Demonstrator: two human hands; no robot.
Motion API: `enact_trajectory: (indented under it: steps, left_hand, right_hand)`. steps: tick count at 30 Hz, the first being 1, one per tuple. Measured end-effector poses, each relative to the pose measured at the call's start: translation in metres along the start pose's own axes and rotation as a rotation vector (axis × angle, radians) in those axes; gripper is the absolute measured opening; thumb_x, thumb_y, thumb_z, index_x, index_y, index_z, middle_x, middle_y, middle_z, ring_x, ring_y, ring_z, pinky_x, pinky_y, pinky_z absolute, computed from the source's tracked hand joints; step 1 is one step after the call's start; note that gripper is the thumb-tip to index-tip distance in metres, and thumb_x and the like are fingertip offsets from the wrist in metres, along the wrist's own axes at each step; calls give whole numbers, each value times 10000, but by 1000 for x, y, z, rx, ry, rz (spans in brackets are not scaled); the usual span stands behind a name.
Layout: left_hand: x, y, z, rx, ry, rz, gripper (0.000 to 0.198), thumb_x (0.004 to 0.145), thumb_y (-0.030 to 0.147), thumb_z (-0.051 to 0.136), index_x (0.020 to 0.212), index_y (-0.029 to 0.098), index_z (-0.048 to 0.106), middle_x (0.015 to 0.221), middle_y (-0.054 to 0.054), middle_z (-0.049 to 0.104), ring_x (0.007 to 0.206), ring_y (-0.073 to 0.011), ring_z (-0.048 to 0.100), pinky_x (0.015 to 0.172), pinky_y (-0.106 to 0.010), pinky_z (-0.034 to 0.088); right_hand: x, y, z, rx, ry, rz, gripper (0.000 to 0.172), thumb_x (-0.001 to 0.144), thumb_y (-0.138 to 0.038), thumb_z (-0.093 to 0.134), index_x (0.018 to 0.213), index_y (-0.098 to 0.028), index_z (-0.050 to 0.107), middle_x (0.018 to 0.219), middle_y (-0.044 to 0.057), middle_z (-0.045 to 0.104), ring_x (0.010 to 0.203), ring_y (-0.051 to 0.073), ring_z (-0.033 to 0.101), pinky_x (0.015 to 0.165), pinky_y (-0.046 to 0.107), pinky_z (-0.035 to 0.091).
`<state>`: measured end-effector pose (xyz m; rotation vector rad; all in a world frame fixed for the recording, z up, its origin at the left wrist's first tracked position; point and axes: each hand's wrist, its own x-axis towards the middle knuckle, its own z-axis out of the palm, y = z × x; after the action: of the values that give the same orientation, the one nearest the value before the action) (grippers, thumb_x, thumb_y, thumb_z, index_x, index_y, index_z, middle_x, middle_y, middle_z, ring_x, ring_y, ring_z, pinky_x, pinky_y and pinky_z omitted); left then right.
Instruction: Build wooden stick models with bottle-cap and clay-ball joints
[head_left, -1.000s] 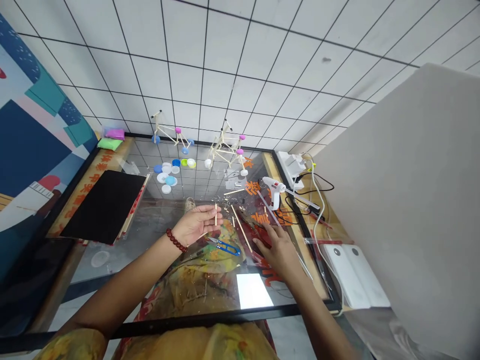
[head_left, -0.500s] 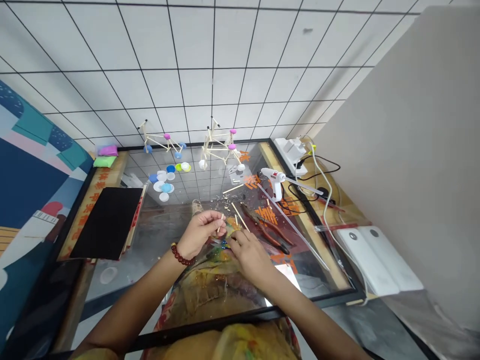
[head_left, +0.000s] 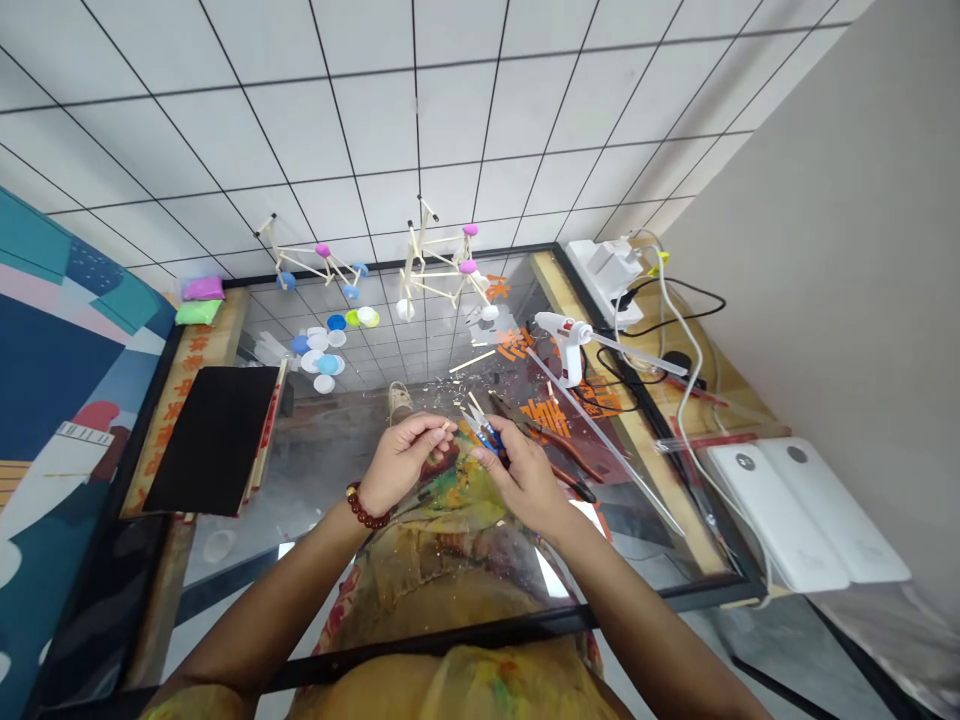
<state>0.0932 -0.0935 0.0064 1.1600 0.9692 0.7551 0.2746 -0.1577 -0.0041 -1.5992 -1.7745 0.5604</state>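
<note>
One short piece of pale stick (head_left: 447,426) is pinched between the thumb and fingers of your left hand (head_left: 409,455), just left of the blue snips (head_left: 489,438); your fingers cover most of it, so you cannot tell its length. Your right hand (head_left: 526,475) is closed around the snips, hiding the rear of their handles, with the blades showing beyond your fingers. Whether the blades touch the stick is hard to make out; a gap seems to lie between.

Just right of the snips, the pliers (head_left: 562,444) rest on the glass worktop (head_left: 300,480), partly covered by your right hand. Tiny chips lie scattered beyond the snips, too small to tell apart. Farther right and beyond the snips is the white glue gun (head_left: 568,340), its black cord tangled.

Well beyond the snips stand two stick models with coloured discs, one nearer (head_left: 468,267) and one farther left (head_left: 322,250). Left of the snips you have a cluster of bottle caps (head_left: 328,364) and, farther out, a black sheet (head_left: 217,440) covering much of what lies under it.
</note>
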Motion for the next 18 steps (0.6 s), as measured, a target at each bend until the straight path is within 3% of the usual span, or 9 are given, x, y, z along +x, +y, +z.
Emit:
enact_trajectory:
  steps: [7, 13, 18]
  left_hand:
    - [1, -4, 0, 202, -40, 102, 193, 878, 303, 584, 924, 175, 721, 849, -41, 680, 736, -127, 603, 732, -250, 497]
    - [5, -5, -3, 338, -39, 293, 202, 910, 280, 543, 896, 171, 713, 821, -43, 663, 718, -125, 595, 714, -250, 489]
    - [5, -10, -4, 428, -99, 396, 213, 929, 248, 516, 904, 177, 715, 862, -53, 678, 814, -140, 617, 776, -266, 490]
  right_hand:
    - [-6, 5, 1, 36, -150, -54, 353, 990, -336, 382, 1277, -155, 478, 1117, 120, 686, 1008, 221, 665, 856, 351, 524]
    - [-8, 4, 0, 13, -149, -116, 346, 990, -329, 389, 1275, -156, 480, 1138, 143, 689, 1018, 243, 674, 847, 372, 539]
    - [-8, 3, 0, -15, -151, -134, 347, 995, -334, 374, 1259, -141, 491, 1143, 157, 689, 1006, 252, 682, 826, 378, 550]
